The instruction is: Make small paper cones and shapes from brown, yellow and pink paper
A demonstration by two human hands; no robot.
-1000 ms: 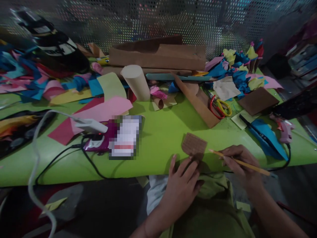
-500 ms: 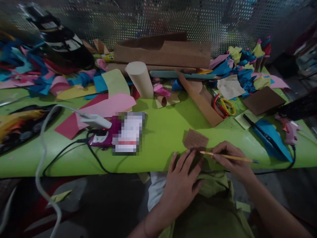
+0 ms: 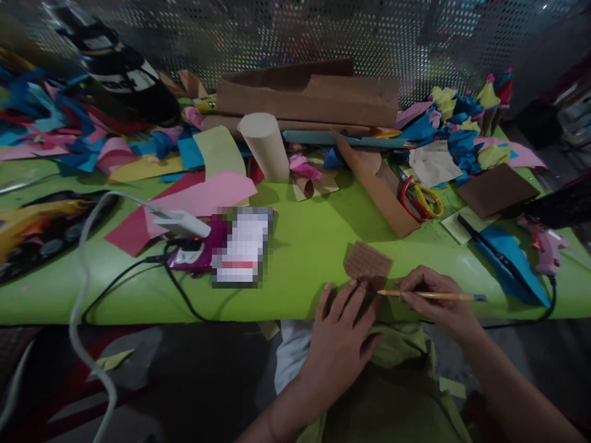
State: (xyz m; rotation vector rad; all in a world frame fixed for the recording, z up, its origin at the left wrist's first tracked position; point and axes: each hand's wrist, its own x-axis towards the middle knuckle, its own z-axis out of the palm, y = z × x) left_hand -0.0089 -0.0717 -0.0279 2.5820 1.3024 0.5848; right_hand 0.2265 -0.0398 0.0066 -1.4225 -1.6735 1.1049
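A small brown piece of paper or card (image 3: pixel 368 261), marked with fine lines, lies near the table's front edge. My left hand (image 3: pixel 342 326) rests flat with its fingers spread, the fingertips pressing on the near part of the piece. In my right hand (image 3: pixel 436 301) a pencil (image 3: pixel 443 296) with a light wooden body is pinched. Its tip points left and is at the right side of the brown piece; whether it touches cannot be made out. The left fingers hide the piece's lower part.
Left of the hands are a phone (image 3: pixel 244 246) and a purple power strip (image 3: pixel 196 261) with cables. Scissors (image 3: pixel 420 198), a black pen or cutter (image 3: pixel 487 246) and a pink glue gun (image 3: pixel 548 246) lie to the right. A cardboard tube (image 3: pixel 265 147) and coloured paper stand behind.
The pencil tip has shifted slightly down and right along the brown piece with my right hand. My left hand stays in place. The whole view has moved a little.
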